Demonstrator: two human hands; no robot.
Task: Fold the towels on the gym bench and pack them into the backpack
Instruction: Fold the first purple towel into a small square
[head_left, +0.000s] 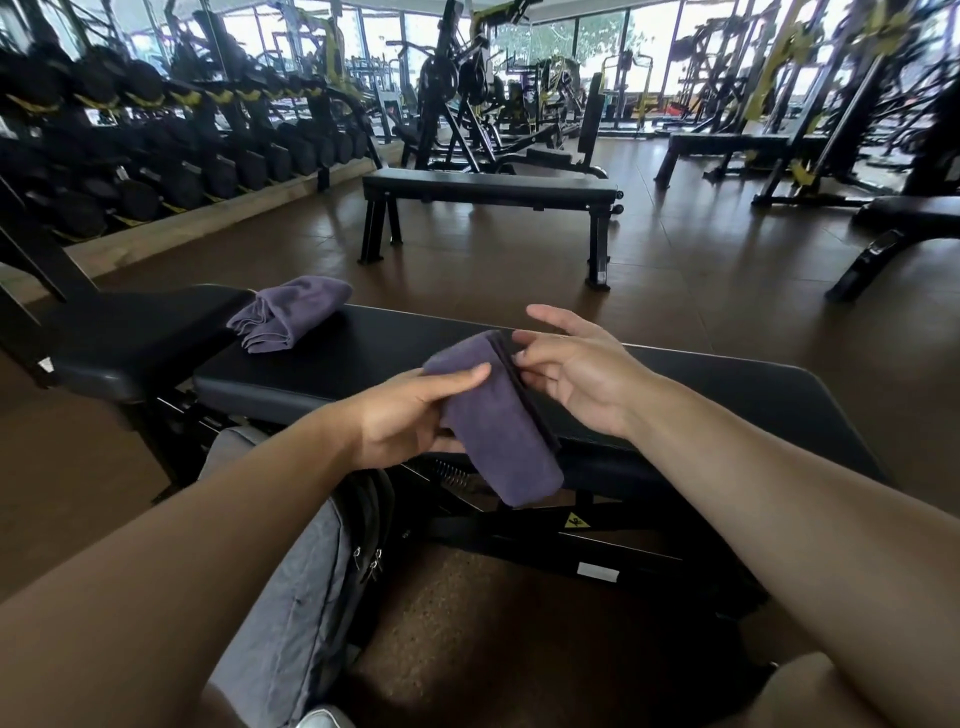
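A folded purple-grey towel hangs over the near edge of the black gym bench. My left hand grips its left side, thumb on top. My right hand touches the towel's upper right edge with its fingertips, the other fingers spread. A second towel of the same colour lies loosely folded on the bench to the left, untouched. The grey backpack stands on the floor against the bench, below my left forearm, its zipper pulls showing.
Another flat bench stands across the brown floor ahead. A dumbbell rack lines the mirrored wall at left. Weight machines fill the back and right. A bench frame and spring sit under the near pad.
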